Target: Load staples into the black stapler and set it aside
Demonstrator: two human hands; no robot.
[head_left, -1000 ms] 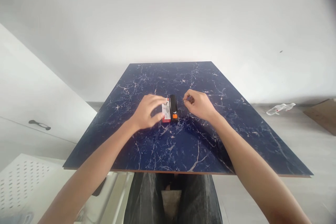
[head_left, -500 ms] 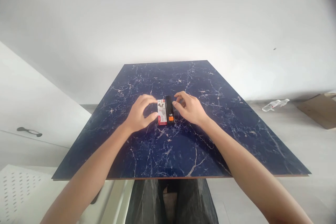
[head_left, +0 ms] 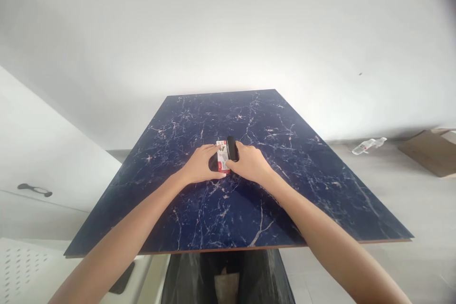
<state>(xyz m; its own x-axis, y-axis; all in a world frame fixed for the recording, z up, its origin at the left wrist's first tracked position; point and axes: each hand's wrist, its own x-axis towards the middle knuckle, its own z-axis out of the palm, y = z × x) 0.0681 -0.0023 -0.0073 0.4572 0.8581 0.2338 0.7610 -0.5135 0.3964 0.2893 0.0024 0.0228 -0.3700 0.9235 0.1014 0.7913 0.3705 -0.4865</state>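
Side by side near the middle of the dark blue marbled table (head_left: 221,213) lie a small white-and-red box (head_left: 222,152) and a long black stapler (head_left: 232,148). From the left, my left hand (head_left: 201,164) curls round the box, fingertips at its upper left part and thumb along its near end. My right hand (head_left: 251,162) grips the stapler, with the thumb across its near part and the fingers down its right side. That thumb covers the stapler's near end and overlaps the box's edge.
A white wall stands behind the table. At left is a white cabinet with a dark handle (head_left: 34,190). A clear plastic bottle (head_left: 368,146) and an open cardboard box (head_left: 429,152) lie on the floor at right. A dark phone-like object (head_left: 123,279) rests below the table's left side.
Both hands have closed in. My left hand has moved from beside the box to round it, and my right hand has taken hold of the stapler, hiding its orange patch.
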